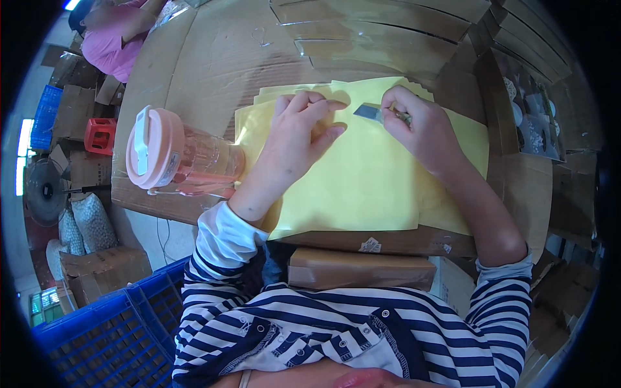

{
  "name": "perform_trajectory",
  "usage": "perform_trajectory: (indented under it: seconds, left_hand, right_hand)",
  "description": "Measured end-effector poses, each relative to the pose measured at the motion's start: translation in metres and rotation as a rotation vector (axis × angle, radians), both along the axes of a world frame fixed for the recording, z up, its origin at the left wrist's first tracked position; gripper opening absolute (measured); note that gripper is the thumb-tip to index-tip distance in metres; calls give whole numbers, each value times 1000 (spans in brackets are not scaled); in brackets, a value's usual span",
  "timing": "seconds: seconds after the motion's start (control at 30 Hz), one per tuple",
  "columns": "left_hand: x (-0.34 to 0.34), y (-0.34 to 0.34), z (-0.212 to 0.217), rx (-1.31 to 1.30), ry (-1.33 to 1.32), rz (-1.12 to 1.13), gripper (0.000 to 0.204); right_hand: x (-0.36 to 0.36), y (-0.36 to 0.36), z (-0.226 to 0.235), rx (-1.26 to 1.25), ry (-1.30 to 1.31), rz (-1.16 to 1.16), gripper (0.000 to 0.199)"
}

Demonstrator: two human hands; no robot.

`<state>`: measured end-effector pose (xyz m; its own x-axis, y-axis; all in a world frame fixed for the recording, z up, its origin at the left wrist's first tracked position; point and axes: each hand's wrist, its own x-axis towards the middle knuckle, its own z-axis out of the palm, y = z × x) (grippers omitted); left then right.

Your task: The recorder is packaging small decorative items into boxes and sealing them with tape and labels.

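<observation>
Several yellow paper sheets (362, 187) lie overlapping across the cardboard-covered table. My right hand (420, 126) is closed around a utility knife (369, 112), whose wide blade points left just above the paper. Most of its handle is hidden inside my fingers. Over the left part of the sheets, my left hand (299, 132) has its thumb and fingers apart and slightly bent, with nothing seen between them. Beside my left wrist, a pink-lidded clear bottle (213, 158) leans or lies at the sheets' left edge; I cannot tell which.
Flattened cardboard boxes (381, 35) are stacked at the back. An open box (533, 123) with small round items stands on the right. A blue plastic crate (116, 323) is at the lower left. Another person in a pink shirt (113, 42) sits at the far left.
</observation>
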<state>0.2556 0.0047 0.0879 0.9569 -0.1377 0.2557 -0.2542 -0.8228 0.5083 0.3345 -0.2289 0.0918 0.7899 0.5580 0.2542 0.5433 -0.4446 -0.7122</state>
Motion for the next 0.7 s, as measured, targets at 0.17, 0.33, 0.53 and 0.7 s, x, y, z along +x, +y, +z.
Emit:
perform_trajectory:
  seconds: [0.17,0.33,0.53,0.7]
  left_hand:
    - [1,-8,-4,15,-64,32,36]
    - [0,-11,-3,50,-72,32,34]
    - [2,-10,-9,53,-109,28,35]
    - [3,-10,-11,53,-140,25,34]
  right_hand:
    - [-2,2,3,-9,154,-41,10]
    - [-2,4,1,2,136,-100,11]
    - [-5,6,0,-23,108,-81,10]
    - [-4,5,-1,14,137,-66,11]
